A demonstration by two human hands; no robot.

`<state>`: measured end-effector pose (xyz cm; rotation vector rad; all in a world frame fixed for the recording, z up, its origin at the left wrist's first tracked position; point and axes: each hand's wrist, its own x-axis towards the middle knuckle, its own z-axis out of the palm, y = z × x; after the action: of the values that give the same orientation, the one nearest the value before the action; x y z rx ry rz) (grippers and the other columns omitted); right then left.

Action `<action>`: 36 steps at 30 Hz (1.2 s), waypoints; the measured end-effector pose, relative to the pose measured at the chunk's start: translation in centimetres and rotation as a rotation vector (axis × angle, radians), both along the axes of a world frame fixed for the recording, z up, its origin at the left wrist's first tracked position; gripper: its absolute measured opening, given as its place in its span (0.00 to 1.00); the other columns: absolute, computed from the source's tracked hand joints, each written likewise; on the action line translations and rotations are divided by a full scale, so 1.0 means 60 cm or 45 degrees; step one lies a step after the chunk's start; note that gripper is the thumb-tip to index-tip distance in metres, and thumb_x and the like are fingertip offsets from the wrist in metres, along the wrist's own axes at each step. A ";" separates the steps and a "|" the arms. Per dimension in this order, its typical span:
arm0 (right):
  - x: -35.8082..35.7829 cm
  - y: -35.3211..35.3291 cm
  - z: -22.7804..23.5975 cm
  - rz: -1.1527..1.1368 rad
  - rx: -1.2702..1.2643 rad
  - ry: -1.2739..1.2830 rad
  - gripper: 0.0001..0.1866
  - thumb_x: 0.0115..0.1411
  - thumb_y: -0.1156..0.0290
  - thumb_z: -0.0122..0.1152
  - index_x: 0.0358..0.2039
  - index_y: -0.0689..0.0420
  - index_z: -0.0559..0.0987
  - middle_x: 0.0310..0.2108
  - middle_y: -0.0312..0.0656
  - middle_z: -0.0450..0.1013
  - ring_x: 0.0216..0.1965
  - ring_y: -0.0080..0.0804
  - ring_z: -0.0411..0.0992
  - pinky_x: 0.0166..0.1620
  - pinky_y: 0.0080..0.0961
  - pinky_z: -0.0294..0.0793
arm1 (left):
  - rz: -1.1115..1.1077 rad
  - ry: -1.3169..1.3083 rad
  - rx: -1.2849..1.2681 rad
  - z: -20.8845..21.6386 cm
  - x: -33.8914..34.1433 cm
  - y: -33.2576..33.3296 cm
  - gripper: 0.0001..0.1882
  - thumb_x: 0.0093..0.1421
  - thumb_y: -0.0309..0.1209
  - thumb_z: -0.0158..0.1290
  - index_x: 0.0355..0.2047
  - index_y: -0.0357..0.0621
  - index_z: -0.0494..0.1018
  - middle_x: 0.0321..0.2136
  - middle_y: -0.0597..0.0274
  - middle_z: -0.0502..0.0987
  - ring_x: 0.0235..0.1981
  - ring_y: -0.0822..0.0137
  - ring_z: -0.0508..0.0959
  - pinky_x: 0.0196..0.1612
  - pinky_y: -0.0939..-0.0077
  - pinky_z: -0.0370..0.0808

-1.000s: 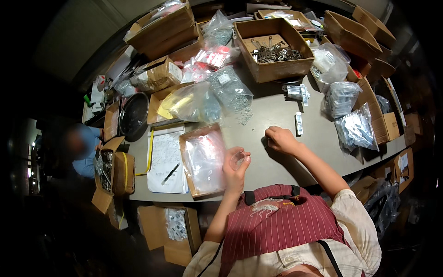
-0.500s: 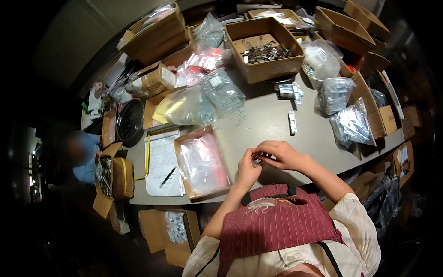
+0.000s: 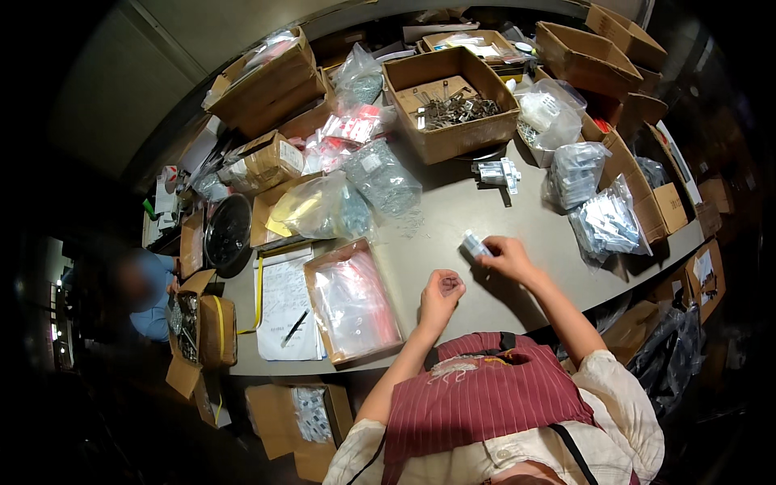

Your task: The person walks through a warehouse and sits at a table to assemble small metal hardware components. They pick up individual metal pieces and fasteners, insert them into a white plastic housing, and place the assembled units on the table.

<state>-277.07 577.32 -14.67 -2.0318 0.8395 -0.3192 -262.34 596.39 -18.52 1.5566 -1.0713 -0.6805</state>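
My right hand grips a small silvery metal piece between thumb and fingers, tilted just over the grey table. Close to its left, my left hand is curled with the palm turned up. Something small may lie inside its fingers, but I cannot make it out. Farther back, a cluster of similar metal pieces rests on the table. Left of my hands stands an open carton filled with clear plastic bags that have red edges.
A large carton of metal clips stands at the back. Plastic bags of metal parts lie at the right. Small loose pins are scattered mid-table. Written papers with a pen lie left. Another person is at the far left.
My hands have moved apart. My right hand has taken hold of the single metal piece that lay on the table and brought it nearer. The view has shifted slightly.
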 end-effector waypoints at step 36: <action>-0.018 0.061 0.190 0.732 -0.485 0.081 0.13 0.53 0.66 0.71 0.35 0.60 0.81 0.29 0.47 0.75 0.35 0.50 0.76 0.40 0.44 0.74 | -0.427 0.670 0.637 0.146 0.042 -0.006 0.17 0.57 0.22 0.64 0.44 0.36 0.72 0.29 0.62 0.78 0.30 0.72 0.79 0.37 0.78 0.76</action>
<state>-278.12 580.98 -3.28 -2.5426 0.2062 -0.0903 -259.81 596.01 -9.73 1.4804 -0.7937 -1.5859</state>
